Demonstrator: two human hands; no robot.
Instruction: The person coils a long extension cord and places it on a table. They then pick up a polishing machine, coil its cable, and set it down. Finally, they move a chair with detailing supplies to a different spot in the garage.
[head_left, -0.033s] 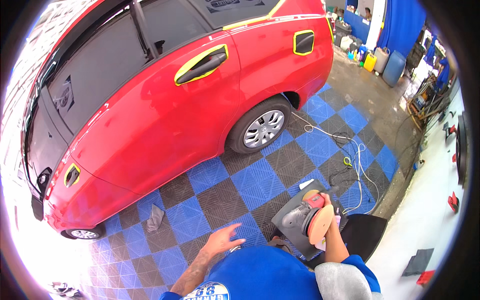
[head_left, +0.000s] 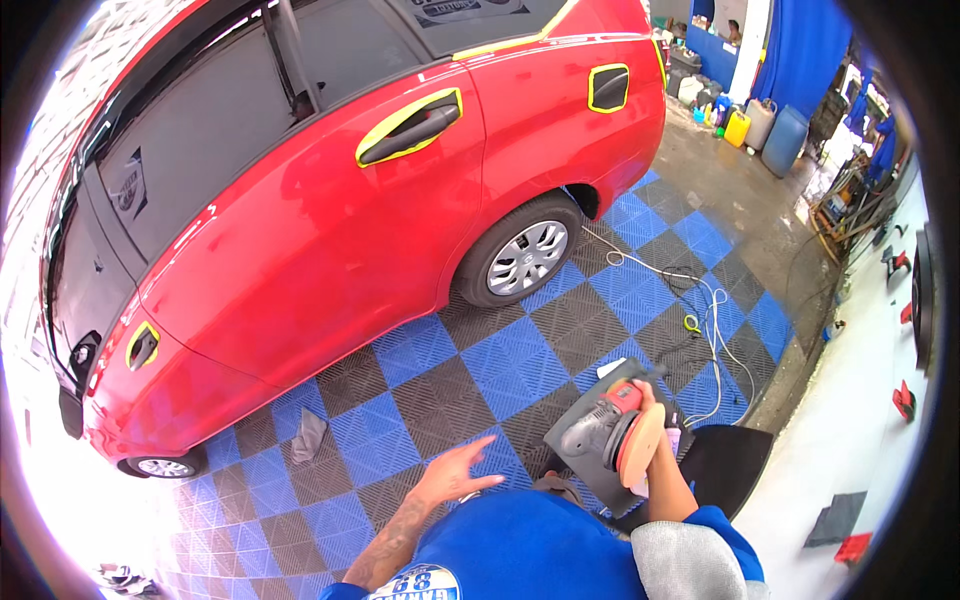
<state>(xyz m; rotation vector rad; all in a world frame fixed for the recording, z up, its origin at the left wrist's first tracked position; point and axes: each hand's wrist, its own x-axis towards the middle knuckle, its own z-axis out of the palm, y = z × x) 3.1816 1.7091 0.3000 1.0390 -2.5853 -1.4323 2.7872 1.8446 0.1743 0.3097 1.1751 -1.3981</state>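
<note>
At the lower right my right hand is closed around a polisher with a grey body and a red section. Its round orange foam pad faces me and hides part of that hand. Beneath the tool is a dark grey flat-topped stand. My left hand is empty in front of my body, fingers spread, over the tiled floor. Across from me stands a red car; yellow masking tape outlines its dark door handle.
A white cord and dark cables loop over the blue and grey floor tiles. A grey cloth lies near the car. A black panel-like object is beside the stand. Far right, a blue drum and yellow jug stand.
My left hand has shifted slightly right and away from me. The polisher has turned a little in my right hand, and an orange disc behind it has gone out of sight.
</note>
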